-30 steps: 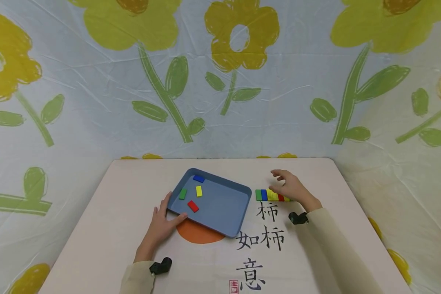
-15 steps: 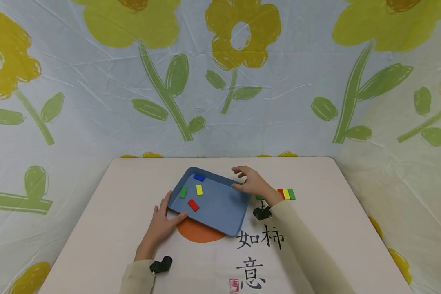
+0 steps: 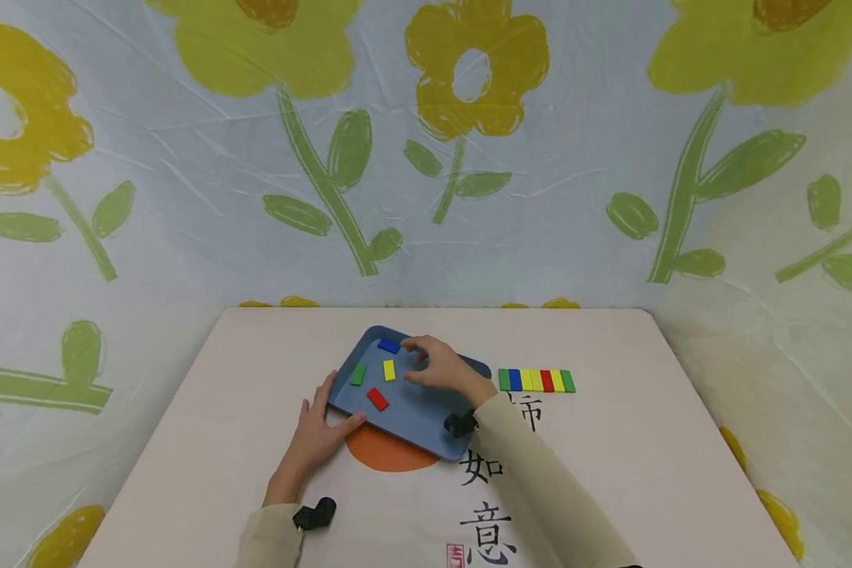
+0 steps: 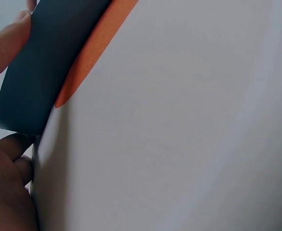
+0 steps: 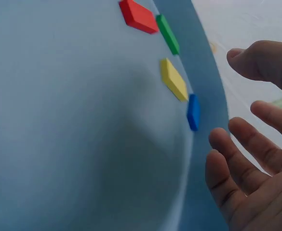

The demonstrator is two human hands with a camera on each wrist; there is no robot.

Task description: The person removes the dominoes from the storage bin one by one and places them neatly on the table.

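My left hand (image 3: 315, 442) holds the near-left corner of a blue-grey tray (image 3: 419, 426), thumb on the near side and fingers along the left end. In the left wrist view the thumb (image 4: 10, 43) lies against the tray's wall. Four small flat blocks lie in the tray's left part: blue (image 3: 389, 346), green (image 3: 358, 374), yellow (image 3: 389, 370) and red (image 3: 378, 399). My right hand (image 3: 442, 369) hovers over the tray with nothing in it, fingers apart, close to the blue and yellow blocks. In the right wrist view its thumb and fingers are spread.
Right of the tray, a row of several coloured blocks (image 3: 536, 380) lies side by side on the table (image 3: 646, 442). The table cover has black characters (image 3: 488, 536) and an orange shape (image 3: 386, 451) partly under the tray. A flowered cloth (image 3: 525, 260) hangs behind.
My right hand has moved left from the row of blocks, across the tray's right rim, to above the loose blocks. The whole row now shows. My left hand stays at the tray corner.
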